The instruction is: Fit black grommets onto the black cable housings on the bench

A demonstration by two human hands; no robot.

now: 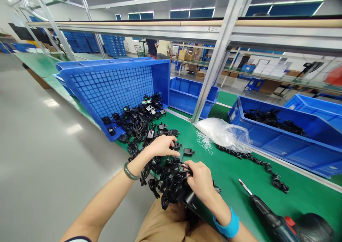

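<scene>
Above tan trousers (157, 222), clutching black cables (173, 181) in the right hand (200, 179) at the near edge of the workbench (229, 181), with the left hand (161, 145) spread loosely beside an adapter (177, 146), perhaps risking a snag or floorward slide from tangled cables overhanging.

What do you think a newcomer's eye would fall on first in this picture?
Probably the big blue crate tipped on its side left of centre, spilling black corded devices onto the green bench. Next, the right hand gripping a bunch of black cables at the near edge, with the left hand close by. Then the dark power tool at lower right.
</scene>
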